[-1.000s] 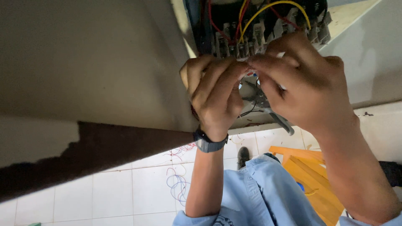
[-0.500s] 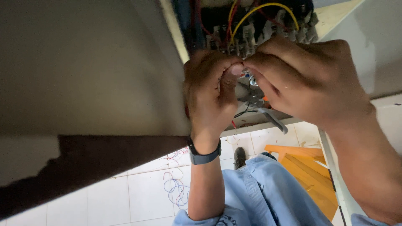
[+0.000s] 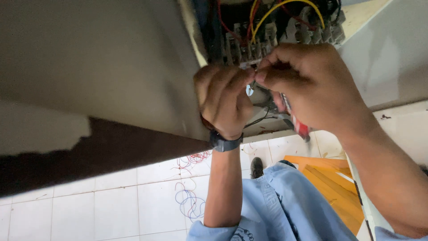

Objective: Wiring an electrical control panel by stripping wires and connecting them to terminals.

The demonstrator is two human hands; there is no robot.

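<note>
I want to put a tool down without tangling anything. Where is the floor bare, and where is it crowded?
White floor tiles left of the loose wire coils are bare. By the coils, shoe and orange boards it is crowded, as around both hands at the wired box.

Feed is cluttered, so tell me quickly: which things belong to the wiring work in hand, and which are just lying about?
In hand:
left hand, pinching a small part
right hand, holding a red-handled tool
terminal row
red and yellow wires

Lying about:
loose wire coils on the tiled floor
orange boards
dark shoe
</note>
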